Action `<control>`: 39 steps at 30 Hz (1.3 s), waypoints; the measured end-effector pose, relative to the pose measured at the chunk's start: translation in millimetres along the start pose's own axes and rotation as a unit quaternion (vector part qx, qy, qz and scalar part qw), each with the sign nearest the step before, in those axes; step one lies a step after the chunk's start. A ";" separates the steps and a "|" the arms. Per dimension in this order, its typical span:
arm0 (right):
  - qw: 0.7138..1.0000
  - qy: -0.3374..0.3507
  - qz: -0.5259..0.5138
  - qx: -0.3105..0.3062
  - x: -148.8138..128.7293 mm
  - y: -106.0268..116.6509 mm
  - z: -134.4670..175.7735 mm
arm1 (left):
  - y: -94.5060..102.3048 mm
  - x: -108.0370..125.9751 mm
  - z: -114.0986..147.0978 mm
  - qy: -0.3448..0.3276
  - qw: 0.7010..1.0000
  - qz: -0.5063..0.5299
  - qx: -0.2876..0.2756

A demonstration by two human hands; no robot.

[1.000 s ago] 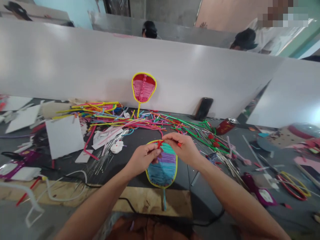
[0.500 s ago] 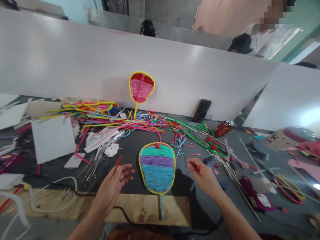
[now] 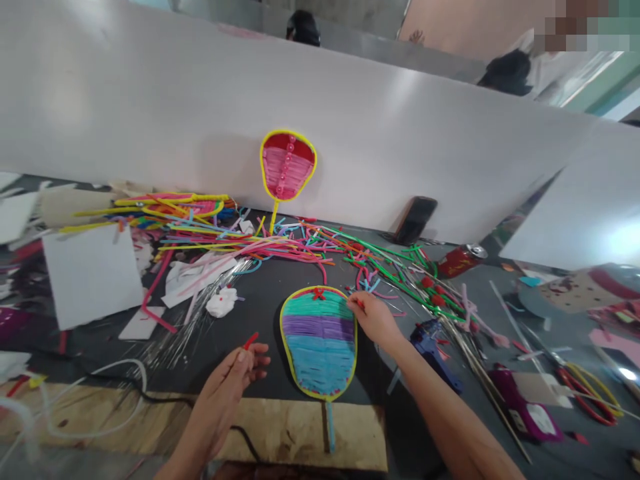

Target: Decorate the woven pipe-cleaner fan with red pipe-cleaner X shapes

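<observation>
A fan-shaped craft piece lies on the dark table, with a yellow rim, bands of green, purple and blue pipe cleaner, a red bow-like cross near its top and a blue handle. My right hand is at its upper right rim, fingers pinched on a small red piece of pipe cleaner. Left of the fan, my left hand grips a short red pipe cleaner between thumb and forefinger, the other fingers loosely curled. A pink and red fan with a yellow rim leans upright against the white panel.
Loose pipe cleaners spread across the back of the table. A blue glue gun, a red can, a phone and scissors are on the right. White paper and thin wires lie left. Other people are beyond the panel.
My right hand has moved left and up to the fan's upper right rim with the small red piece. My left hand stays left of the fan, still holding its red pipe cleaner.
</observation>
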State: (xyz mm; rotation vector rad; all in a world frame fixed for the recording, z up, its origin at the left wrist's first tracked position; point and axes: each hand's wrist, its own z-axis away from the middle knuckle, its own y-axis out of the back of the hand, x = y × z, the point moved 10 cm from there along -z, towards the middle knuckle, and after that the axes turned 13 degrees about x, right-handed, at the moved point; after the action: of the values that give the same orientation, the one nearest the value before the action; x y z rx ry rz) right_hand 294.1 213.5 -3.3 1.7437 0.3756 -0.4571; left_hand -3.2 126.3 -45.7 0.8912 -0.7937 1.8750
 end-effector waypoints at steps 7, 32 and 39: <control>0.998 0.033 0.048 0.026 -31.7 3.1 -16.2 | -15.0 1.9 -1.5 0.048 0.995 0.083 -0.006; 0.994 0.101 0.034 0.005 -66.8 -27.5 -12.4 | -45.2 -8.9 11.0 0.125 0.980 0.120 -0.096; 0.997 0.073 0.003 0.039 -56.2 -20.4 -21.3 | -46.3 -7.6 12.7 0.115 0.982 0.102 -0.110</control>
State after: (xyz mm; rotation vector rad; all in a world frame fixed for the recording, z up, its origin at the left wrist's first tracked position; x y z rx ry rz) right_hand 237.6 238.4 11.2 1.8595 0.4606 -0.3455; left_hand 44.4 131.4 -37.5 0.4591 -0.9538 1.9774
